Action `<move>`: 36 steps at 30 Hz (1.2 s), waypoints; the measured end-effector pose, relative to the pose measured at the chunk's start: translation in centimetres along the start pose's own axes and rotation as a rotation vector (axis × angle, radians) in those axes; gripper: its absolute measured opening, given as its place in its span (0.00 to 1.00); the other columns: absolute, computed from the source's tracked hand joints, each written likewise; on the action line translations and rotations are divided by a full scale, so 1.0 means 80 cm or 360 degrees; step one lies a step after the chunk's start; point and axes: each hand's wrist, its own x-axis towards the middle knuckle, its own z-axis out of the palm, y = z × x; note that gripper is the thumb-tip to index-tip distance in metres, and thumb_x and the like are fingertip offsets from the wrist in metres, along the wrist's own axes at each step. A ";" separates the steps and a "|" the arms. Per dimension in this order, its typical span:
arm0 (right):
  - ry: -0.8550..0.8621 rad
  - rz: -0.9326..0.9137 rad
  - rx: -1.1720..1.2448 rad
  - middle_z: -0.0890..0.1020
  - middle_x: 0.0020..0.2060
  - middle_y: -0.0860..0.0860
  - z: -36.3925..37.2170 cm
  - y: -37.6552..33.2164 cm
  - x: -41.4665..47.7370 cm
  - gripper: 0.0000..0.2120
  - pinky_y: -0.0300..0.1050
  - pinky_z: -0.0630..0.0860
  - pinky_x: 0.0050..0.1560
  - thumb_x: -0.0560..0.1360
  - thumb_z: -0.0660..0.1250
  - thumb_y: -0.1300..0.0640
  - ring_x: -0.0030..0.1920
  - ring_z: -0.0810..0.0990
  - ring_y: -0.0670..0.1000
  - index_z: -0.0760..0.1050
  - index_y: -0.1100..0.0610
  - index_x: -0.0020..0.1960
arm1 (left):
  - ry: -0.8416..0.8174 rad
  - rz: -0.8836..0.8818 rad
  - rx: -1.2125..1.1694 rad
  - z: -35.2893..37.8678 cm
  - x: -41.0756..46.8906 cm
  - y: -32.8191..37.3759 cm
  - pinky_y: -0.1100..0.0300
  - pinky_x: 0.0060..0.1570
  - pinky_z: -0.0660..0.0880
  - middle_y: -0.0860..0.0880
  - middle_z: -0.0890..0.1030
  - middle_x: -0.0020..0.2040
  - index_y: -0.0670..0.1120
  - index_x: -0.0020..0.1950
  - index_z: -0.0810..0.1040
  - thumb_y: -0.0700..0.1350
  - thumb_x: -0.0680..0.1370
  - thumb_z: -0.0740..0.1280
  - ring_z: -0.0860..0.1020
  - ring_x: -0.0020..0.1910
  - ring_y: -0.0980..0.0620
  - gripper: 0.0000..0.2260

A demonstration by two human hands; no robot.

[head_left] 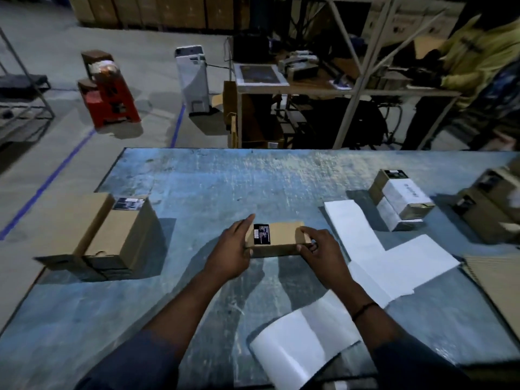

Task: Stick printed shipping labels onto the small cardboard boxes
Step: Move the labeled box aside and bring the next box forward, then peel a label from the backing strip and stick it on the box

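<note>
A small cardboard box (282,235) lies at the middle of the blue table (197,187), with a dark printed label (261,234) stuck on the left part of its top. My left hand (230,251) grips the box's left end, fingers lying along its far left side. My right hand (323,253) holds the right end, its fingers curled over the top edge. White label backing sheets (374,249) lie to the right of the box, and another curled white sheet (295,350) lies near the front edge.
A stack of labelled cardboard boxes (112,235) stands at the left. More small boxes (399,198) and cartons (489,204) sit at the right, with flat corrugated board (495,280) beside them. Another person (478,57) works at a shelf desk beyond the table.
</note>
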 end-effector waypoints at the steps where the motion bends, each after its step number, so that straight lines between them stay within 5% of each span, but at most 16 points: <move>1: 0.0009 -0.0006 -0.0003 0.75 0.51 0.51 -0.001 0.002 0.002 0.21 0.45 0.78 0.48 0.75 0.75 0.57 0.41 0.79 0.47 0.77 0.49 0.67 | -0.0012 -0.0012 -0.0005 0.002 0.006 0.000 0.46 0.68 0.72 0.49 0.67 0.77 0.57 0.83 0.55 0.40 0.76 0.71 0.70 0.71 0.44 0.40; 6: -0.0014 -0.0011 0.0004 0.75 0.53 0.52 -0.003 0.002 0.005 0.21 0.49 0.79 0.51 0.76 0.73 0.57 0.41 0.77 0.45 0.77 0.49 0.68 | 0.0013 -0.0019 0.0022 0.005 0.011 -0.005 0.45 0.73 0.67 0.49 0.67 0.78 0.54 0.80 0.63 0.38 0.76 0.71 0.67 0.75 0.43 0.35; 12: -0.0069 -0.0138 -0.0106 0.78 0.59 0.54 -0.040 -0.006 -0.001 0.23 0.50 0.77 0.58 0.78 0.71 0.55 0.56 0.79 0.54 0.74 0.52 0.72 | 0.0304 0.0144 0.0146 0.022 -0.023 0.051 0.50 0.69 0.69 0.51 0.70 0.75 0.52 0.73 0.74 0.44 0.76 0.71 0.68 0.70 0.46 0.25; 16: 0.0169 -0.0032 -0.0043 0.83 0.54 0.53 -0.086 -0.003 -0.007 0.15 0.45 0.76 0.55 0.78 0.71 0.57 0.52 0.81 0.52 0.81 0.55 0.64 | -0.0161 0.0215 -0.0143 0.065 -0.044 0.128 0.56 0.63 0.75 0.54 0.79 0.67 0.55 0.70 0.76 0.56 0.78 0.69 0.76 0.64 0.54 0.21; 20: 0.0293 0.0292 0.0164 0.86 0.50 0.48 -0.133 0.017 -0.022 0.07 0.27 0.71 0.48 0.79 0.69 0.59 0.49 0.83 0.47 0.84 0.55 0.54 | -0.0657 0.0053 -0.0496 0.116 -0.045 0.189 0.53 0.59 0.79 0.52 0.83 0.59 0.52 0.66 0.79 0.64 0.76 0.69 0.81 0.55 0.54 0.24; 24: -0.0026 0.0614 -0.0080 0.86 0.50 0.50 -0.166 0.052 -0.042 0.08 0.44 0.74 0.56 0.78 0.71 0.52 0.54 0.83 0.51 0.85 0.55 0.48 | -0.0824 0.0143 -0.0537 0.151 -0.045 0.214 0.57 0.56 0.78 0.54 0.85 0.55 0.52 0.60 0.82 0.62 0.75 0.65 0.81 0.52 0.58 0.20; 27: -0.0282 0.0769 -0.0345 0.85 0.50 0.49 -0.175 0.070 -0.057 0.13 0.44 0.74 0.54 0.73 0.74 0.42 0.54 0.82 0.51 0.83 0.52 0.46 | -0.0858 0.0269 -0.0494 0.170 -0.048 0.220 0.57 0.45 0.75 0.50 0.82 0.42 0.48 0.44 0.80 0.59 0.78 0.63 0.80 0.41 0.55 0.16; 30: -0.0506 0.0783 -0.0603 0.81 0.53 0.49 -0.174 0.067 -0.061 0.25 0.45 0.75 0.56 0.63 0.77 0.34 0.56 0.80 0.52 0.78 0.49 0.51 | -0.0802 0.0291 -0.0556 0.182 -0.044 0.216 0.61 0.42 0.71 0.51 0.77 0.37 0.56 0.34 0.77 0.50 0.76 0.64 0.77 0.38 0.54 0.11; 34: -0.0717 0.0698 -0.0843 0.82 0.55 0.52 -0.167 0.053 -0.051 0.15 0.47 0.79 0.56 0.67 0.78 0.49 0.58 0.80 0.55 0.79 0.51 0.50 | -0.0646 0.0115 -0.0650 0.179 -0.033 0.217 0.58 0.43 0.75 0.50 0.81 0.40 0.54 0.35 0.79 0.53 0.72 0.65 0.80 0.41 0.55 0.07; 36: -0.0523 0.0713 -0.0670 0.84 0.51 0.53 -0.172 0.048 -0.046 0.09 0.45 0.80 0.53 0.68 0.78 0.55 0.55 0.83 0.54 0.83 0.53 0.47 | -0.0617 -0.0102 -0.0745 0.176 -0.026 0.220 0.52 0.52 0.79 0.51 0.85 0.44 0.51 0.42 0.82 0.55 0.74 0.66 0.83 0.45 0.53 0.10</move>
